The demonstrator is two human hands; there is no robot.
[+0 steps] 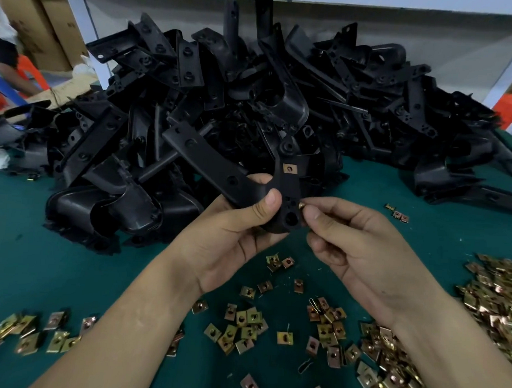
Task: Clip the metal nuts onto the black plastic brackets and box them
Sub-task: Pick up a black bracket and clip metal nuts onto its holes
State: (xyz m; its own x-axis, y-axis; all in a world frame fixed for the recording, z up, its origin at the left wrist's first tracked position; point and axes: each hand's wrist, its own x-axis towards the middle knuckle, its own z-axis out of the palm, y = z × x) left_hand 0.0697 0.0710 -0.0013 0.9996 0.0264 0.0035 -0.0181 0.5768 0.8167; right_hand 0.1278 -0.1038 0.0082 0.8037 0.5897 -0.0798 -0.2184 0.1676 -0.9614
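Our left hand (pixel 232 239) grips a black bracket (pixel 217 167), thumb on top, held up over the tabletop (pixel 69 273); our right hand (pixel 361 251) pinches a metal nut (pixel 301 205) against the bracket's edge. We see a clipped nut (pixel 289 168) higher on the same bracket. Beneath: loose nuts (pixel 243 325) scattered; behind: bracket pile (pixel 252 105)
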